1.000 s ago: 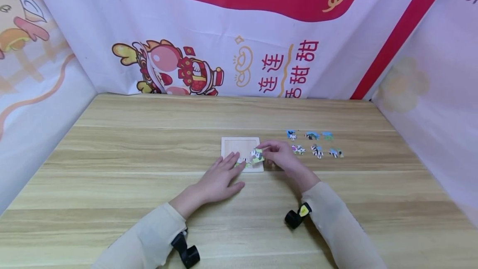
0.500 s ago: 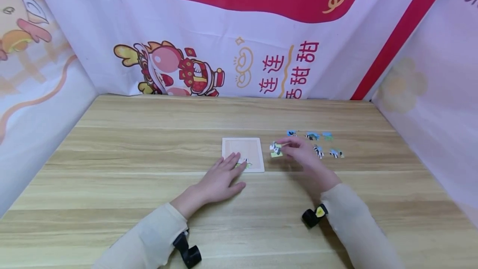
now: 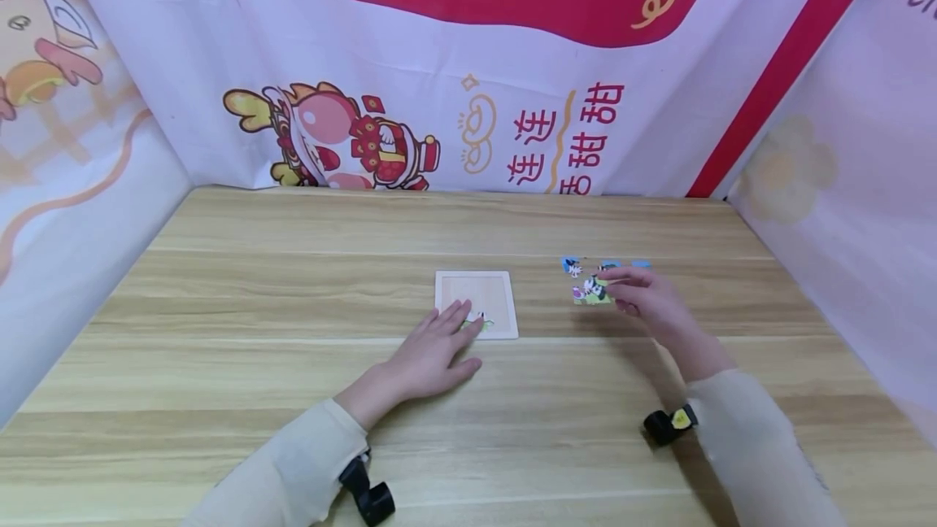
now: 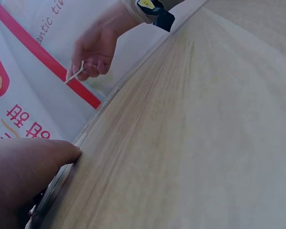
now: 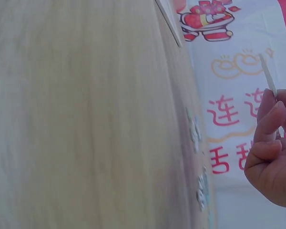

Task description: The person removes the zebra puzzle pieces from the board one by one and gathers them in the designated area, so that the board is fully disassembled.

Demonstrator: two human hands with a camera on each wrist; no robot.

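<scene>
My left hand (image 3: 428, 354) lies spread with straight fingers over the lower left of a square wooden puzzle tray (image 3: 513, 307). A green-and-white puzzle piece (image 3: 479, 321) shows in the tray beside the index finger; part of it is covered by the fingers. My right hand (image 3: 651, 307) pinches a panda puzzle piece (image 3: 596, 289) by its edge, above the table to the right of the tray. In the right wrist view this piece (image 5: 268, 74) appears edge-on between thumb and fingers, raised off the table.
Loose puzzle pieces lie near the right hand, among them a blue-and-white one (image 3: 572, 266) and a blue one (image 3: 640, 263); the hand hides others. The wood-grain table (image 3: 293, 267) meets a printed cloth backdrop (image 3: 410, 39) behind, with cloth at both sides.
My right hand has lifted the panda piece away from the tray and carried it right, over the loose pieces. My left hand has stayed on the tray.
</scene>
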